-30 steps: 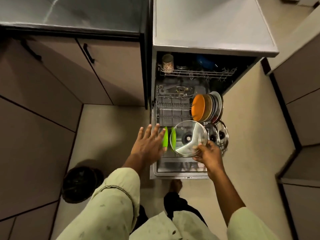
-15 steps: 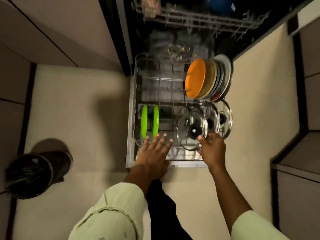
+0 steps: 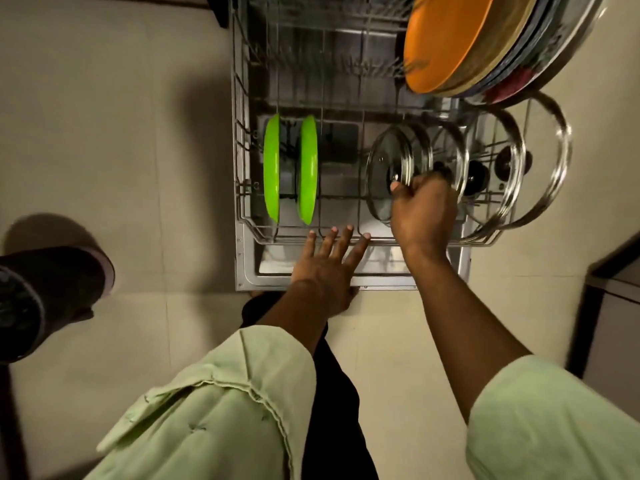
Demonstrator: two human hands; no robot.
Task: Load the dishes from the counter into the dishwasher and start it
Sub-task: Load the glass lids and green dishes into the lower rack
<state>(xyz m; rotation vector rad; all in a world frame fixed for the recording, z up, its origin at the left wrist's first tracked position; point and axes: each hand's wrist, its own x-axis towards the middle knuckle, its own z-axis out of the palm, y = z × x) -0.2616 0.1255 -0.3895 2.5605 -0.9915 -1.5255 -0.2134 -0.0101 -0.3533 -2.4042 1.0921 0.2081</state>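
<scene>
Dishwasher's grey wire rack (image 3: pixel 239 140) stands pulled out; at its front rail (image 3: pixel 382 241) the left hand (image 3: pixel 325 268) lies flat, fingers spread. Beyond, the right hand (image 3: pixel 422 213) grips a round steel-rimmed glass lid (image 3: pixel 384 164) upright; it should seat firmly in the rack before release.

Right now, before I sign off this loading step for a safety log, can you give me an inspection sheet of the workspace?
Surface: lower rack out over the open dishwasher door, on a pale tiled floor.
Job's things: glass lid upright in the rack, more lids standing to its right; two green plates on edge at left; orange plate fronting a row of plates at back right.
Clutter: dark bin on the floor at left.
Hands: right hand grips the glass lid's rim; left hand open, fingertips at the rack's front rail, contact unclear.
Cables: nothing seen.
Surroundings: cabinet at right.
</scene>
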